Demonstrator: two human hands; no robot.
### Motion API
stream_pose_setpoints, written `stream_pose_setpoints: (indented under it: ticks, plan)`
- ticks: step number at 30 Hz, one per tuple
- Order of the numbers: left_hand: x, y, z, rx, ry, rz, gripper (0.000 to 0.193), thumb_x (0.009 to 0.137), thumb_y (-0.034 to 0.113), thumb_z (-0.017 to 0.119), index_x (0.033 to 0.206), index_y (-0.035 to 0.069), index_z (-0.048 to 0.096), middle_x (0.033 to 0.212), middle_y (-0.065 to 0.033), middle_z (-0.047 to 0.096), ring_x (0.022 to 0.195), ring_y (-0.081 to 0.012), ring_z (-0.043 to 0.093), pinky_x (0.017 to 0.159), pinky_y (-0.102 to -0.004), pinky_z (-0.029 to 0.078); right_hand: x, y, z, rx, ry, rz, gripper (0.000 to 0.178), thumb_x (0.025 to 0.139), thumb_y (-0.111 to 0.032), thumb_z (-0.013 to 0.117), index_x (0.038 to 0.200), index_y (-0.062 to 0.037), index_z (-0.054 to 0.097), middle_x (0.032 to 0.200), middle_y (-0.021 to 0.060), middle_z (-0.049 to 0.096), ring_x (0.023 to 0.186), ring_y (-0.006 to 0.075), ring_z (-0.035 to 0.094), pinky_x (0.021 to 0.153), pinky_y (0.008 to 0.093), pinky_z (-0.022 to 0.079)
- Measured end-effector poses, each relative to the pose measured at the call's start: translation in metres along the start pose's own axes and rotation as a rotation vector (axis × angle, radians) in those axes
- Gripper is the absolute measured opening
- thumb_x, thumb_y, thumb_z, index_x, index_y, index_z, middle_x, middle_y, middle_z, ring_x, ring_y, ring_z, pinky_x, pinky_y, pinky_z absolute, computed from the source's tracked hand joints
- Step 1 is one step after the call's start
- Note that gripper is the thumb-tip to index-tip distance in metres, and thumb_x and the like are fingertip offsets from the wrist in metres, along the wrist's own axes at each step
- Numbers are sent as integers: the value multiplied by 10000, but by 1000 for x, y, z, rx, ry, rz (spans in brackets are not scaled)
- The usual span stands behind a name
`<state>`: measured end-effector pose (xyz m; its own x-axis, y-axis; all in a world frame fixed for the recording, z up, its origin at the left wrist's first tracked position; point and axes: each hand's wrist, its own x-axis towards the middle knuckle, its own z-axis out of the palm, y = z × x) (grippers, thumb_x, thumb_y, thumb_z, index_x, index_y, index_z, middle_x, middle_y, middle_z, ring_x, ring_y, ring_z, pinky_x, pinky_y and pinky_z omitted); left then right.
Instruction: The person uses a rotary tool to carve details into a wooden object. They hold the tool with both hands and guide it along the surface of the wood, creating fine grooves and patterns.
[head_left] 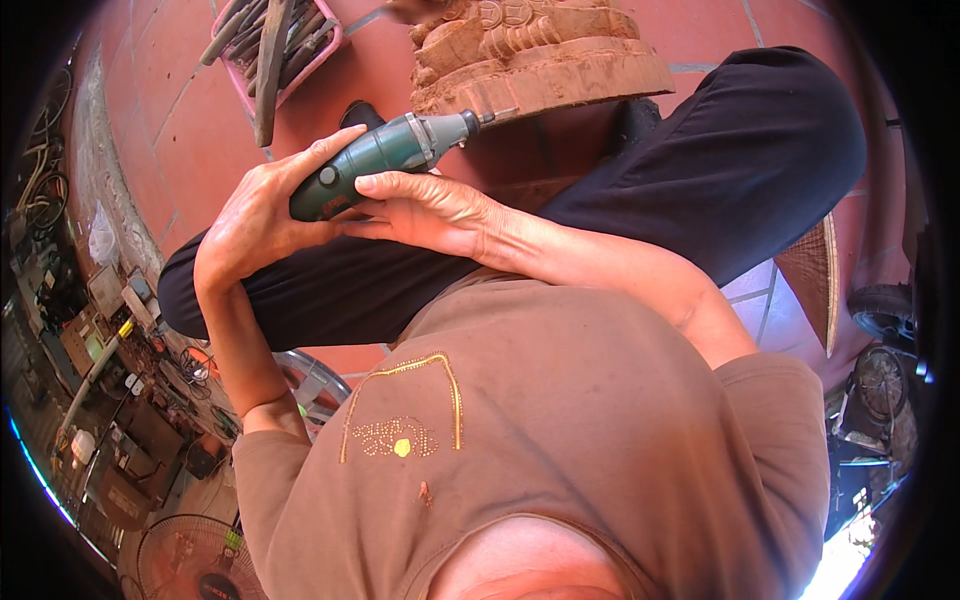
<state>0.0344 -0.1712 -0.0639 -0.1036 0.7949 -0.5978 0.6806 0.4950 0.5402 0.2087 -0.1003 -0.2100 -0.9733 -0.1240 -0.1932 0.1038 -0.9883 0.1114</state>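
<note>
the left hand (258, 212) curled round the rotary tool (388, 150), the right hand (432, 208), half-curled, loosely gripped its side; i judged two-handed steadiness near the carving (545, 72) wise.

White glare (848, 548) burns at lower right of a bright, edge-warped view.

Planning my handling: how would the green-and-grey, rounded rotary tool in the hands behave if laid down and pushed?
The rotary tool would probably roll, given its rounded body. Its smooth, hard-looking casing suggests it stays stiff and may slip. The thin metal bit looks likeliest to bend.
</note>
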Motion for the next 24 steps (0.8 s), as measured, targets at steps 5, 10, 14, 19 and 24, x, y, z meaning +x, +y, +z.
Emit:
stream_pose_setpoints:
  ticks: [5,10,14,19,24]
  plan:
    - [5,-4,0,2,3,16,948,665,60,775,1567,143,495,1149,-220,714,1006,-391,715,935,-439,541,3,-3,-2,14,-13,-13,498,958,-142,786,1398,-89,558,1398,122,631,1369,262,567,1240,556,369]
    - [4,-6,2,14,29,68,951,662,64,778,1566,147,496,1135,-221,715,995,-398,713,928,-444,540,1,-3,-1,7,-10,-14,499,959,-145,786,1398,-84,558,1393,123,633,1374,262,562,1245,560,362]
    - [4,-5,2,13,40,41,955,661,59,776,1567,156,494,1131,-223,714,997,-405,710,925,-448,540,4,-4,-3,-1,-26,-11,495,964,-158,782,1396,-69,558,1387,132,634,1367,263,566,1243,544,371]
    - [5,-5,1,10,55,27,956,659,48,770,1567,159,492,1152,-231,709,1021,-423,704,929,-457,538,10,-5,-8,-11,-28,-10,490,963,-173,784,1383,-47,567,1378,148,639,1353,282,573,1237,515,384]
    - [8,-6,0,11,64,25,946,657,40,764,1559,138,495,1202,-236,700,1064,-431,696,942,-457,536,13,-8,-8,-13,-26,-14,481,962,-183,784,1372,-41,579,1372,149,646,1350,304,574,1228,508,389]
